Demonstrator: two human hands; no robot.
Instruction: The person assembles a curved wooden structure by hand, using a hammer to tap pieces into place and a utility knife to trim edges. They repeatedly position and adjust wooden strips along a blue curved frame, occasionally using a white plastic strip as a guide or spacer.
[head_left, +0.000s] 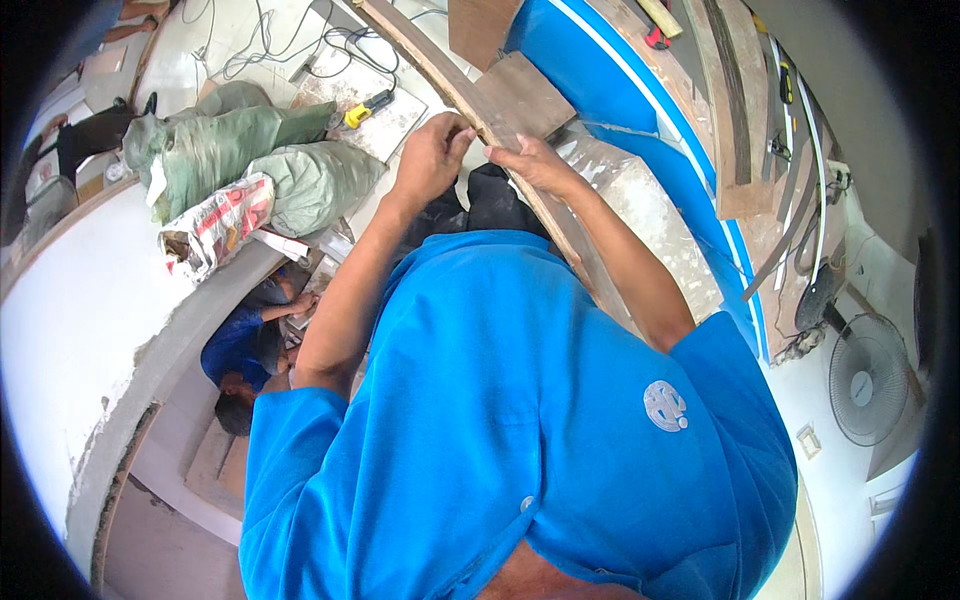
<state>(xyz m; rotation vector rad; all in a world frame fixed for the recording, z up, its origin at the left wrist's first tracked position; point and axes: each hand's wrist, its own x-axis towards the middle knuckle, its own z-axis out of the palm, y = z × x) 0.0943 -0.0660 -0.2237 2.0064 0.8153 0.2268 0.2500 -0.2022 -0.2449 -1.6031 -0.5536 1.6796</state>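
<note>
A long narrow wooden board [585, 260] runs slantwise past my body, from the top of the view down to my right side. My left hand [432, 158] is at the board's left edge, its fingers curled in with thumb and fingertips close together. Whether something small is between them, I cannot make out. On the other side, my right hand [540, 166] grips the board, with its thumb over the top edge pointing toward my left hand. A brown wooden panel piece [525, 95] lies just beyond my right hand.
Green woven sacks [215, 150] stand at left beside a yellow-and-black power tool [368, 108] and tangled cables [262, 45]. A blue-surfaced bench [640, 150] carrying wood strips [738, 110] curves along the right. A fan [868, 380] stands far right. One person [240, 345] works low at left.
</note>
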